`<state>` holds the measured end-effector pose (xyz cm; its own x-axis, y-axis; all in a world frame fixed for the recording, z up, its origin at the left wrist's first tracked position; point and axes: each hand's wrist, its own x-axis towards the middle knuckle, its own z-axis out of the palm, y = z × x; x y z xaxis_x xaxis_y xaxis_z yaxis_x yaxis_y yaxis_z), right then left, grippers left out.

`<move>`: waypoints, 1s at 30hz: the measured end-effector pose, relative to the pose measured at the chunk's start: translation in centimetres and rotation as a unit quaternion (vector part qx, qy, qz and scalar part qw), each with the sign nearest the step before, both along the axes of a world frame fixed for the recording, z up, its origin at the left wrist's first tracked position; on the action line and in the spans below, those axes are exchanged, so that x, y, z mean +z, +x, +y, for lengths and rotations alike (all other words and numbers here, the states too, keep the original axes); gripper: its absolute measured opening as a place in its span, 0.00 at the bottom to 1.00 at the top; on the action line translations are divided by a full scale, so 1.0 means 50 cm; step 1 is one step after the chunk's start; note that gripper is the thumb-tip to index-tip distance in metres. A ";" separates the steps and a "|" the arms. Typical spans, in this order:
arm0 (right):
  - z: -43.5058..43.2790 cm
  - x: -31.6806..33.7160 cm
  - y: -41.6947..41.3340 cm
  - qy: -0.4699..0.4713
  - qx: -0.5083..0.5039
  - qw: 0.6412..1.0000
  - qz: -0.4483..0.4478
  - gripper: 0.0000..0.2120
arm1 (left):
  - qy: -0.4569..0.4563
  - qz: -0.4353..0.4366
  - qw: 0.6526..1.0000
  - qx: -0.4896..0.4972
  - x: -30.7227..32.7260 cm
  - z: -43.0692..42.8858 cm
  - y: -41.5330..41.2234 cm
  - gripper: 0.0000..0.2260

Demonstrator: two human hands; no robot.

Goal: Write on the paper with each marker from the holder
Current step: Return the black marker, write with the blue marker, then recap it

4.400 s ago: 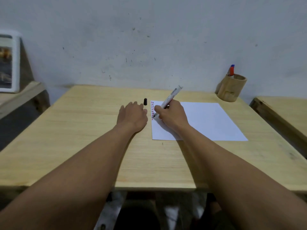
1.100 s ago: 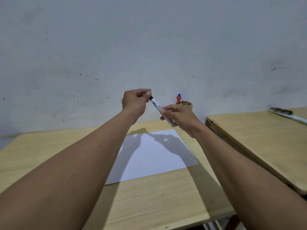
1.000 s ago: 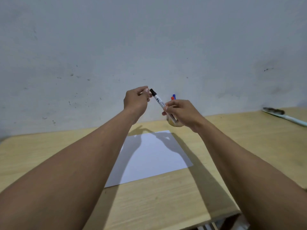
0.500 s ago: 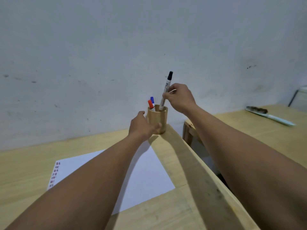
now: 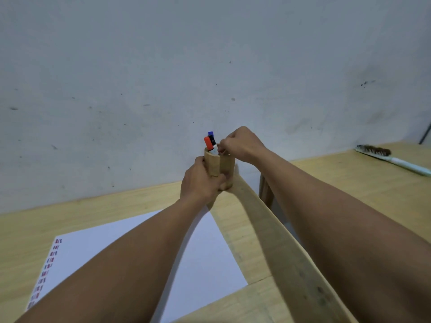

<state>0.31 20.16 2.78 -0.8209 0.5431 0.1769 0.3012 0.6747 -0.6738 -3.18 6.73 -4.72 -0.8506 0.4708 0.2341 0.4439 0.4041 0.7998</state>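
Steadying the holder [image 5: 220,167] with the left hand [image 5: 200,183], whose fingers are wrapped around its near side, the person has the right hand [image 5: 241,145] at the holder's rim, fingers curled together by the marker tops. Whether those fingers grip a marker cannot be told, since the fingertips hide what lies under them. Three caps stand out of the holder: red [image 5: 208,142], black [image 5: 212,140] and blue [image 5: 210,134], bunched at its far left side. The paper [image 5: 205,248] lies flat on the desk [image 5: 247,299] on the near side of the holder, well apart from it. Down the paper's edge farthest from the holder runs a column of small marks [image 5: 47,266] in red, blue and dark ink. Judging from those colours, all three markers look to have been used, so little or nothing seems left beyond letting go.
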 end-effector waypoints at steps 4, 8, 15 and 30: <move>0.007 0.004 -0.016 0.015 0.016 1.000 0.011 0.08 | 0.016 0.001 1.000 -0.015 -0.009 -0.001 -0.012 0.29; 0.011 0.020 -0.031 0.002 0.039 0.999 0.003 0.09 | 0.031 -0.018 0.998 -0.042 -0.010 -0.007 -0.027 0.30; 0.023 0.040 -0.020 -0.042 0.066 0.994 -0.070 0.10 | 0.044 -0.054 0.994 -0.089 -0.005 -0.015 -0.051 0.29; 0.011 0.029 -0.017 -0.048 0.079 0.995 -0.031 0.10 | 0.059 -0.083 0.986 -0.129 -0.008 -0.017 -0.070 0.29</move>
